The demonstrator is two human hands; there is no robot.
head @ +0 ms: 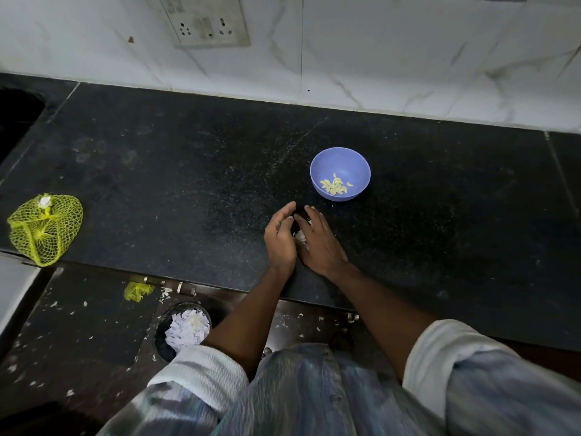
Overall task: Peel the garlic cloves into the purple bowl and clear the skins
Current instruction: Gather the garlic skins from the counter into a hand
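A: While both hands, left (279, 239) and right (319, 242), cup the skins (301, 236) just near of the bowl (340, 174), fingers loosely curved, cloves (335, 186) sit inside.

B: Risk: light skins likely slip through gaps onto the counter (157, 171).

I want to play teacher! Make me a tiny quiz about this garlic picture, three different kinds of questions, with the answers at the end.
1. True or false: the purple bowl is empty.
2. Pick one. The yellow net bag lies: A) inside the bowl, B) at the far left of the counter, C) under the hands.
3. Fill in: the left hand and right hand are cupped together around a small pile of white ____.

Key
1. False: peeled cloves lie in its bottom.
2. B
3. Skins. On the floor below, the bin already holds white scraps.
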